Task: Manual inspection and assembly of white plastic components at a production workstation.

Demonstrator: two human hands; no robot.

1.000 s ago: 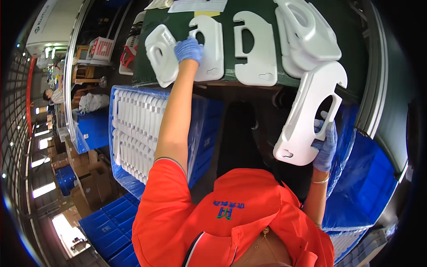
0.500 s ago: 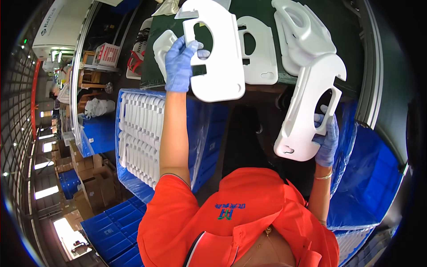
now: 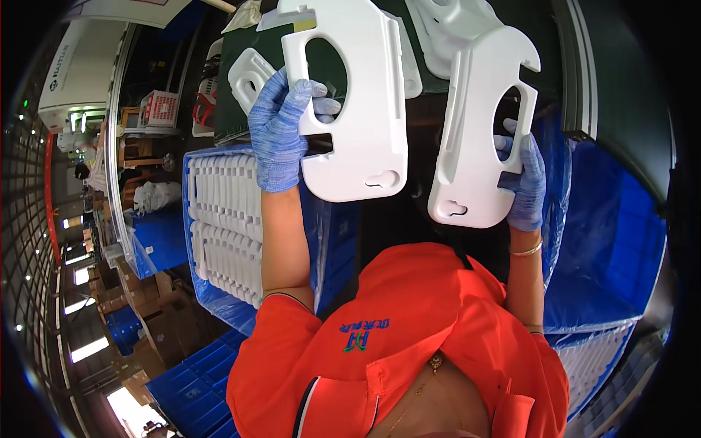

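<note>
Foam panels, white and flat with oval cutouts and keyhole slots: left hand grips the left panel, right hand clasps the right panel.

Matt white moulded foam panels, blue knitted cloth gloves, glossy blue plastic crates

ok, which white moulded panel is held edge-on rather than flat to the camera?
The white panel in the right hand, panel at. The left hand holds its panel face-on; others lie on the green belt.
</note>
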